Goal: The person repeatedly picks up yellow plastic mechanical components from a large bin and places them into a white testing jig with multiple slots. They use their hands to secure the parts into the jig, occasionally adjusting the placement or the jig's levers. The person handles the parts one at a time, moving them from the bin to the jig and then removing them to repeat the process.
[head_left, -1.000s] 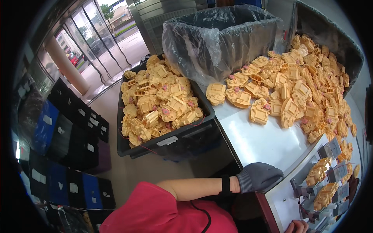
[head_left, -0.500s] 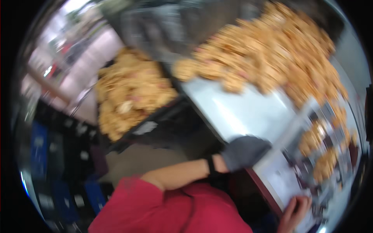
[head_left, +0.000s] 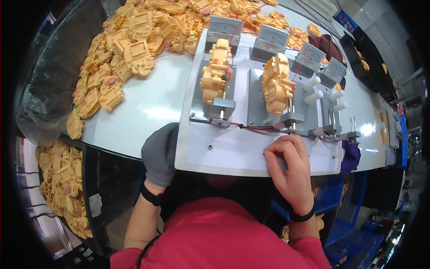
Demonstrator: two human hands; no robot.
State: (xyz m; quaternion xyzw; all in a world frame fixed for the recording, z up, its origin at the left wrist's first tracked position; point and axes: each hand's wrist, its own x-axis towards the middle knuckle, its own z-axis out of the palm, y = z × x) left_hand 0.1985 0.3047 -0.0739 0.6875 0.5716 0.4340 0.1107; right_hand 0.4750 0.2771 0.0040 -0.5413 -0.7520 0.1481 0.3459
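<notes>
I see both hands on the white board (head_left: 251,152) lying on the table (head_left: 148,107): the gloved left hand (head_left: 160,152) curls over its left edge, the bare right hand (head_left: 289,163) presses bent fingers near its front edge, pinching nothing I can make out. Two yellow housings (head_left: 215,74) sit clamped in the fixtures, so I judge this a settling-in step; next calls for reaching a clamp or a loose part from the pile (head_left: 121,49). Half a second ago the view was blurred and pointed left at the bin; now it faces the board.
</notes>
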